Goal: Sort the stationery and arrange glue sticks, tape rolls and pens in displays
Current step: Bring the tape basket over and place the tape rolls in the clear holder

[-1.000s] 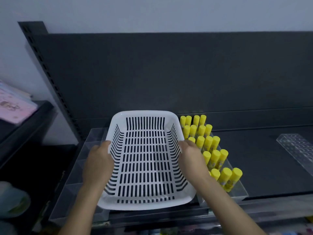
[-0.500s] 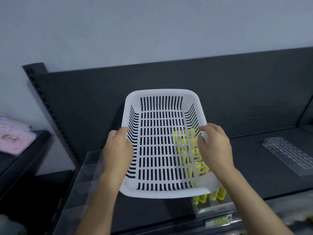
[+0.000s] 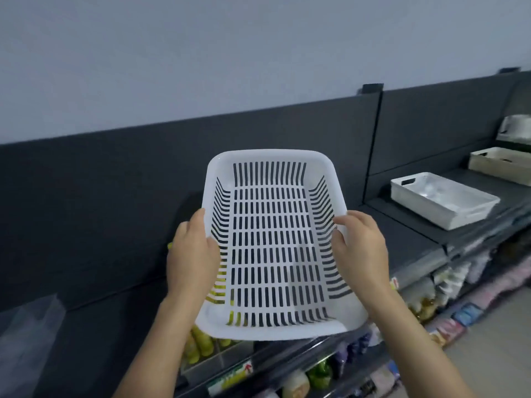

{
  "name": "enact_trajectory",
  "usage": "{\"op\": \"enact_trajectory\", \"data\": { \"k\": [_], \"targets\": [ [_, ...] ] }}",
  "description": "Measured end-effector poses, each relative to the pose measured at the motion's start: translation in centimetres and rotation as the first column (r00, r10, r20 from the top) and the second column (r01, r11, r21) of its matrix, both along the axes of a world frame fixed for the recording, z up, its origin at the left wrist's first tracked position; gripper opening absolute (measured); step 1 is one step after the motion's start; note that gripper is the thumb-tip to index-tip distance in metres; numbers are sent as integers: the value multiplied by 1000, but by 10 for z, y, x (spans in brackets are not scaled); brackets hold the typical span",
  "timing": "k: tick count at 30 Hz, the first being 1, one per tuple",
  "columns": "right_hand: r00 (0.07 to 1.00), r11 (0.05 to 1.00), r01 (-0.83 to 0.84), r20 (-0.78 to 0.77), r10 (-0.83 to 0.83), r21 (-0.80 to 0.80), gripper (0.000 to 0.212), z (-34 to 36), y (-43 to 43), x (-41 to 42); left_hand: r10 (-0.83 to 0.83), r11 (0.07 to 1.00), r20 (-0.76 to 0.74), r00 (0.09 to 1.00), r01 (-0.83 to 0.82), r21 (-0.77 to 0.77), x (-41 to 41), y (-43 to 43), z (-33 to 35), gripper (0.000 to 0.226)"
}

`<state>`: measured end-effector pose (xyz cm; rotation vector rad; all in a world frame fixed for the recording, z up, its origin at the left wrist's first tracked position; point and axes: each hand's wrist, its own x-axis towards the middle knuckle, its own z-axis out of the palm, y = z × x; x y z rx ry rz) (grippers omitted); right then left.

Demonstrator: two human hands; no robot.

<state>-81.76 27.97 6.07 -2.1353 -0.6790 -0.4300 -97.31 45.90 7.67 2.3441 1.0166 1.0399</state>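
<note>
At the far left a clear plastic divider (image 3: 31,334) stands on the dark shelf (image 3: 109,334), blurred and hard to read in detail. Next comes the left hand (image 3: 192,259), which grips the left rim of the white slotted basket (image 3: 273,245), thumb inside the wall and fingers curled round the outside. Just below that hand and under the basket's near left corner, yellow glue sticks (image 3: 201,343) stand upright in a clear display compartment at the shelf's front edge; a few more show as yellow through the basket's left slots. The basket is held up in the air over the shelf, its far end tipped slightly upward toward the dark back panel. The right hand (image 3: 360,248) holds the right rim in the same way, fingers curled over the edge. Further right a white tray (image 3: 442,199) rests on the neighbouring shelf section, with a beige bin (image 3: 500,165) beyond it. Packaged goods (image 3: 448,285) fill the lower shelves at right.
</note>
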Motion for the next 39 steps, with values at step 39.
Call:
{"op": "enact_trajectory", "data": {
  "k": [39],
  "targets": [
    [844,845,503,-108,-526,-181,34,-12,-358,492,-624,772,20,781,621,-139,617,-286,-47,42]
  ]
}}
